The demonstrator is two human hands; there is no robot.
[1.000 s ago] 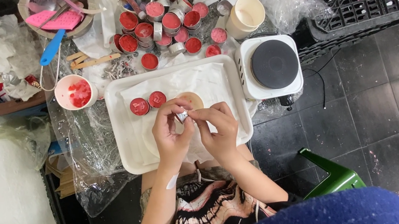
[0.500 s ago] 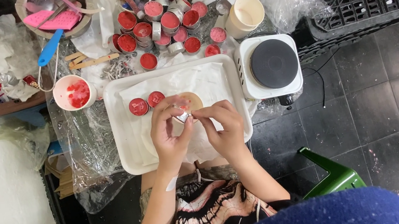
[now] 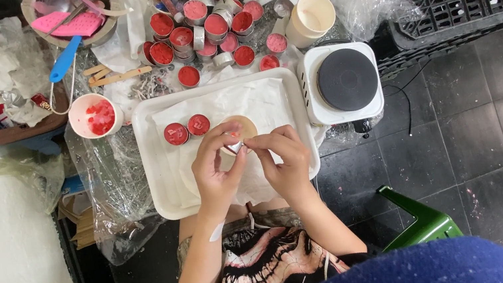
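Over the white tray [image 3: 159,196], our left hand [image 3: 216,171] and right hand [image 3: 281,160] pinch a small metal cup [image 3: 235,147] between them. We judge it mid-preparation; next it needs steady setting beside the two red-filled cups [image 3: 187,129].

We see the scene evenly lit from above, soft and diffuse, with no hard shadows. The white tray [image 3: 156,177] and the pale surface at far left are bright, close to washed out. The dark floor tiles [image 3: 468,147] carry a dull sheen, and the plastic wrap [image 3: 111,190] throws small glints. Under our hands [image 3: 219,170] only a faint shadow falls on the paper. Focus is sharp across the middle; the blue cloth [image 3: 407,275] at the bottom edge is soft and blurred. Straight lines bow slightly near the corners.
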